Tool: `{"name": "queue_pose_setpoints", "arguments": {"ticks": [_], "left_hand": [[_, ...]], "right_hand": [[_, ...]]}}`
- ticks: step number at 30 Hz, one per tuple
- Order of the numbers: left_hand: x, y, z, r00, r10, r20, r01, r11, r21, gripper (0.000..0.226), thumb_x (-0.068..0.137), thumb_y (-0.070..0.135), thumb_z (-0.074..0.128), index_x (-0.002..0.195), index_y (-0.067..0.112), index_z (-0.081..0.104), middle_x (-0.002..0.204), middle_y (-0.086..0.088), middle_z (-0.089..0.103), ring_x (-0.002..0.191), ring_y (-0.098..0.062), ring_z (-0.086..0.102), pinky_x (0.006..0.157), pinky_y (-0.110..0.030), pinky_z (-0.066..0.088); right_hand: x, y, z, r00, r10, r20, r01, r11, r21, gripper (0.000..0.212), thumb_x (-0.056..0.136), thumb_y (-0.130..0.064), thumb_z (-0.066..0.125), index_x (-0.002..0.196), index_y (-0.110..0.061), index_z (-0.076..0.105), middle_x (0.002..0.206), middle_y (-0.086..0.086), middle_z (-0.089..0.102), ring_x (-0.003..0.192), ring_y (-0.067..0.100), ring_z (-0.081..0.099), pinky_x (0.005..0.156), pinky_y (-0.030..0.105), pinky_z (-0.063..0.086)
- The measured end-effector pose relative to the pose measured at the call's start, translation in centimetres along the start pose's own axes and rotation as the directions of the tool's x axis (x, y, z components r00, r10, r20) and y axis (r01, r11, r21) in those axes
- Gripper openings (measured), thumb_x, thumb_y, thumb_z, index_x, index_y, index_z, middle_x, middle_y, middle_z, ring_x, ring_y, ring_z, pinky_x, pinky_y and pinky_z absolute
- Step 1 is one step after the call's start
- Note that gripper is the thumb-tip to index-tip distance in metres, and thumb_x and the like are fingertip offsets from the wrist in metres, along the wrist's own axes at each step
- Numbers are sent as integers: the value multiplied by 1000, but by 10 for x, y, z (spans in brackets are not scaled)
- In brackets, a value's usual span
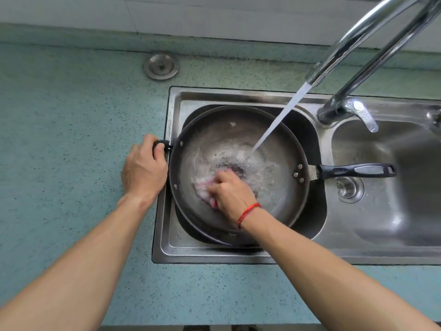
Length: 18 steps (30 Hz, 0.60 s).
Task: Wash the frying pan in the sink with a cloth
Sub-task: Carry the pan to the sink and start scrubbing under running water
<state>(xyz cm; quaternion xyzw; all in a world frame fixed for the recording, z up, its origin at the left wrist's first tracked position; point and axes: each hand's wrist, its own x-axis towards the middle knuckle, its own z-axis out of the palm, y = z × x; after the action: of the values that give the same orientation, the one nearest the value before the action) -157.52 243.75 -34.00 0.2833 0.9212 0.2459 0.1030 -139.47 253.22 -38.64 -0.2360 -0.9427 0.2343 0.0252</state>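
- Far left on the counter (59, 139): round metal strainer plug (161, 66), well apart from the job. Ignore.
- Left rim of the sink (167, 235): left hand (143, 168) wrapped round the pan's short helper handle (160, 145), fingers curled over it, back of hand up, forearm in from near-left. Brace hard here so the pan can't spin or rock under scrubbing.
- Left basin: frying pan (238, 130) sits in it and nearly fills it.
- Inside the pan, near-left of centre: right hand (229, 194) bunched on the pink-white cloth (201, 187), fingers curled tight around it, pressing it to the pan floor. Knuckles up, red band (248, 213) on the wrist, forearm in from near-right.
- Probably mid-scrub. Best done in overlapping circles, centre out to the wall, with most pressure on the dark residue patch (235, 169) just far of the knuckles.
- Right of centre: water stream (279, 118) lands on the pan floor. Scrub beside it, not under it, for less splash.
- Right: long handle (355, 170) points over the right basin, above its drain strainer (349, 187).
- Far right: faucet (353, 44) running.
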Motion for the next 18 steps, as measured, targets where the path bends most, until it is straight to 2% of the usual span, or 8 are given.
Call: {"name": "queue_pose_setpoints", "arguments": {"ticks": [3, 5, 7, 9, 12, 15, 18], "left_hand": [[1, -1, 1, 1000, 3, 1, -3, 1000, -9, 18, 103, 31, 41, 99, 17, 51, 90, -10, 59, 81, -29, 51, 65, -36, 34], [1, -2, 0, 1000, 3, 1, -3, 1000, -18, 17, 103, 31, 41, 98, 17, 51, 89, -9, 58, 80, -27, 50, 66, -35, 33], [1, -2, 0, 1000, 2, -2, -2, 1000, -18, 17, 103, 31, 41, 99, 17, 52, 89, -9, 58, 81, -27, 50, 66, -34, 32], [1, -2, 0, 1000, 0, 0, 0, 1000, -16, 18, 103, 31, 41, 100, 16, 52, 90, -9, 58, 81, -26, 49, 66, -34, 31], [0, -2, 0, 1000, -2, -4, 1, 1000, -17, 18, 103, 31, 41, 101, 16, 52, 90, -10, 59, 80, -26, 48, 65, -35, 32], [0, -1, 0, 1000, -7, -14, 7, 1000, -22, 18, 102, 30, 42, 100, 17, 53, 91, -13, 60, 79, -27, 47, 65, -36, 32], [0, 0, 1, 1000, -9, -19, 9, 1000, -20, 18, 102, 31, 42, 100, 17, 53, 91, -15, 60, 79, -27, 46, 64, -36, 31]], "right_hand": [[22, 11, -1, 999, -11, -43, 10, 1000, -16, 8, 72, -21, 77, 66, -18, 72, 77, 8, 55, 78, 30, 57, 57, 29, 44], [30, 23, -7, 999, 3, -45, -4, 999, -37, 6, 81, -21, 73, 76, -17, 74, 83, 10, 55, 83, 31, 56, 59, 33, 50], [33, 35, -16, 998, 58, -28, -61, 994, -94, 13, 89, -24, 63, 88, -17, 74, 92, 10, 53, 89, 30, 54, 64, 39, 53], [27, 48, -26, 992, 129, 11, -126, 981, -150, 16, 92, -24, 55, 92, -17, 69, 102, 11, 51, 97, 30, 52, 67, 41, 53], [8, 60, -42, 971, 228, 65, -205, 945, -254, 11, 90, -19, 61, 101, -16, 63, 115, 13, 49, 113, 32, 46, 70, 41, 52], [-12, 62, -53, 931, 321, 174, -265, 922, -281, 15, 92, -21, 60, 103, -14, 67, 112, 11, 49, 117, 29, 43, 81, 40, 50], [-31, 55, -54, 920, 299, 254, -222, 931, -290, 20, 91, -27, 62, 103, -16, 72, 109, 9, 53, 116, 28, 45, 89, 38, 49]]}}
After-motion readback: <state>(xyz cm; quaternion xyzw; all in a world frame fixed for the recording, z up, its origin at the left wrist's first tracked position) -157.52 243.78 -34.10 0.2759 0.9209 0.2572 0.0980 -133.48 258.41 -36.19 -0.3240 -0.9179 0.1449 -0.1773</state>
